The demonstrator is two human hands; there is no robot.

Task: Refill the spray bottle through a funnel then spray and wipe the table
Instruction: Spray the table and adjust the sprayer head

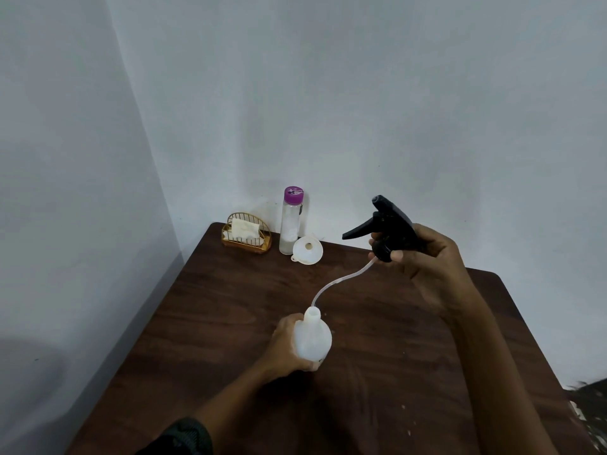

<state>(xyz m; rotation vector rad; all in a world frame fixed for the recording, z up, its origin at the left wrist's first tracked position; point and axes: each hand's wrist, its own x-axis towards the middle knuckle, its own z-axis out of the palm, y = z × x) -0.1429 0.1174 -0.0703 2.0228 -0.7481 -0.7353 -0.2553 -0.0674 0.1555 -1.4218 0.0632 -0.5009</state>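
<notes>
My left hand (282, 344) grips a white translucent spray bottle body (313, 339) standing upright on the dark wooden table (377, 372), its neck uncapped. My right hand (430, 261) holds the black trigger spray head (386, 224) lifted up and to the right of the bottle. Its clear dip tube (338, 284) curves down, with the tip just at the bottle's mouth. A white funnel (308, 250) lies on the table at the back. Beside it stands a tall clear refill bottle (290, 221) with a purple cap.
A gold wire holder (246, 238) with a folded white cloth (244, 228) sits at the table's back left corner, against the wall. The table's left edge runs close to the wall. Some dark clutter shows at the far right edge.
</notes>
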